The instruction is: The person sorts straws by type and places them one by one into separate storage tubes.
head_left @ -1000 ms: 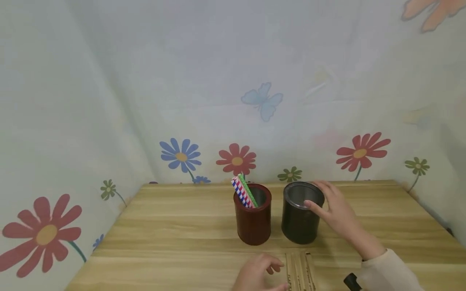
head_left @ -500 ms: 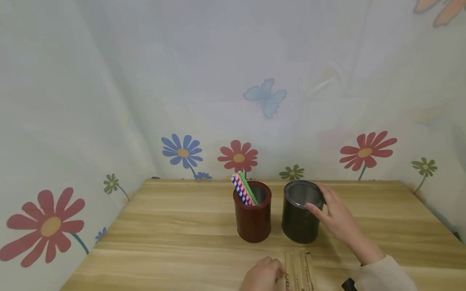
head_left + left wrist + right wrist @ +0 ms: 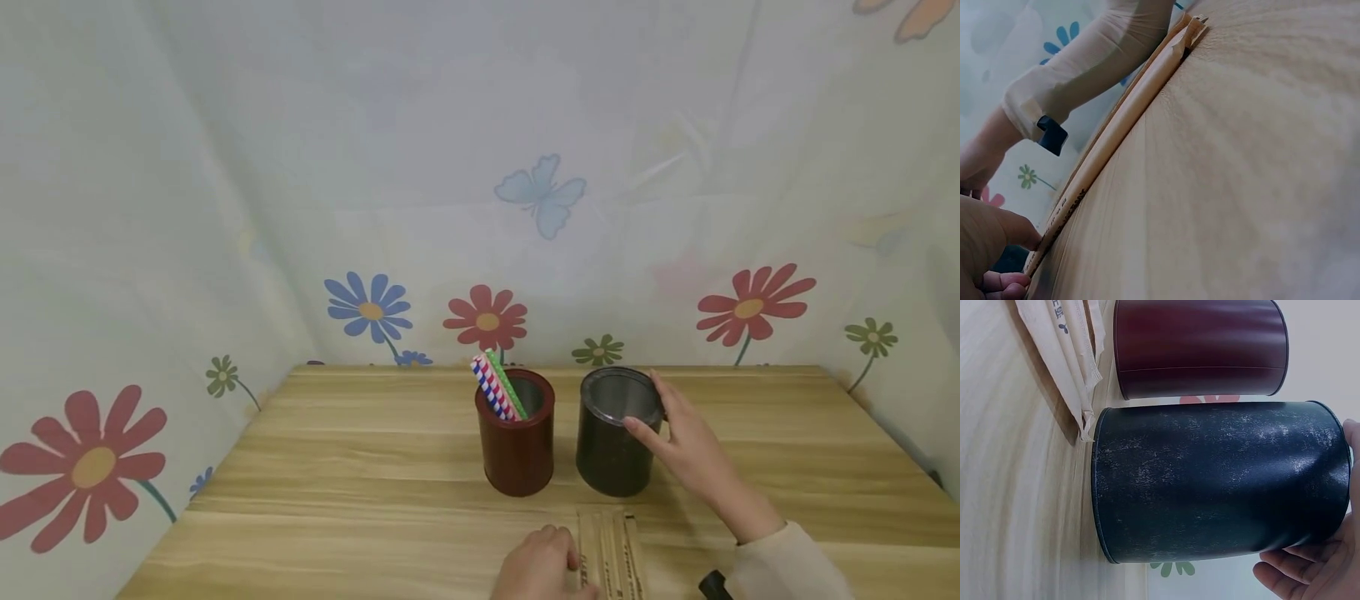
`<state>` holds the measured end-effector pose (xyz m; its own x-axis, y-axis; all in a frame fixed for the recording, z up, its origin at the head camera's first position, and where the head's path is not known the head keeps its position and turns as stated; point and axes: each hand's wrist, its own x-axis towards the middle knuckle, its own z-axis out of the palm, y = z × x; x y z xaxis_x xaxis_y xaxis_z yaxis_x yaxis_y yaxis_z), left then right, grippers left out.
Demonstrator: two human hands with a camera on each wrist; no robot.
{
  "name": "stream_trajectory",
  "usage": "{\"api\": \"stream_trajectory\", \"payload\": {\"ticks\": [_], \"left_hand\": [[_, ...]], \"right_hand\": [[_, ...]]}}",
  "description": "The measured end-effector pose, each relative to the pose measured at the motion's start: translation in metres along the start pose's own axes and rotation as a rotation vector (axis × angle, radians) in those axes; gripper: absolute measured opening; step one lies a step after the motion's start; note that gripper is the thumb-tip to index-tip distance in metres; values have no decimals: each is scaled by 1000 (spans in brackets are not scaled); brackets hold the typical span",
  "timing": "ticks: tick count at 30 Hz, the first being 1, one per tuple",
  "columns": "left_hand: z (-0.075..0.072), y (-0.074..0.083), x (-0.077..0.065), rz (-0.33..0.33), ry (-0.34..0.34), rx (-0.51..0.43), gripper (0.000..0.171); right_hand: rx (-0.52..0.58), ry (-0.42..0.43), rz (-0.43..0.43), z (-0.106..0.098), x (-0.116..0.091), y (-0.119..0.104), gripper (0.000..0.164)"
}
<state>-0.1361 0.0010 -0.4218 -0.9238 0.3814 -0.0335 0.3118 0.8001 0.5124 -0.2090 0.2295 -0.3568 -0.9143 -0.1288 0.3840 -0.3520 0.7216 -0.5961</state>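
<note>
My right hand (image 3: pixel 690 446) holds the rim of a black, scuffed, leather-look cylindrical holder (image 3: pixel 615 457), thumb at the near side and fingers round the far right. The holder stands upright on the wooden table. In front of it lie several long, slim, brown paper packets with printed text, apparently wrapped chopsticks (image 3: pixel 613 550), side by side. My left hand (image 3: pixel 534 567), fingers curled, is at their left edge. In the left wrist view, its fingers (image 3: pixel 1019 230) pinch the nearest packet low down, still against the table.
Left of the black holder stands a dark red one (image 3: pixel 517 457) with several striped and dotted paper straws (image 3: pixel 495 387) leaning in it. A flowered cloth (image 3: pixel 420 167) hangs behind the table's (image 3: pixel 360 467) far edge.
My left hand has moved slightly right and its fingers have closed in on the left edge of the wrapped chopsticks. My right hand stays on the black holder.
</note>
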Motion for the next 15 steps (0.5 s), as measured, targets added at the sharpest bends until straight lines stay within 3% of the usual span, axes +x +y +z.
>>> {"api": "stream_trajectory", "payload": {"ticks": [4, 15], "left_hand": [[1, -2, -3, 44, 89, 42, 28], [1, -6, -6, 60, 227, 109, 26]], "right_hand": [[-7, 5, -2, 0, 0, -1, 81], [-21, 24, -18, 0, 0, 2, 82]]}}
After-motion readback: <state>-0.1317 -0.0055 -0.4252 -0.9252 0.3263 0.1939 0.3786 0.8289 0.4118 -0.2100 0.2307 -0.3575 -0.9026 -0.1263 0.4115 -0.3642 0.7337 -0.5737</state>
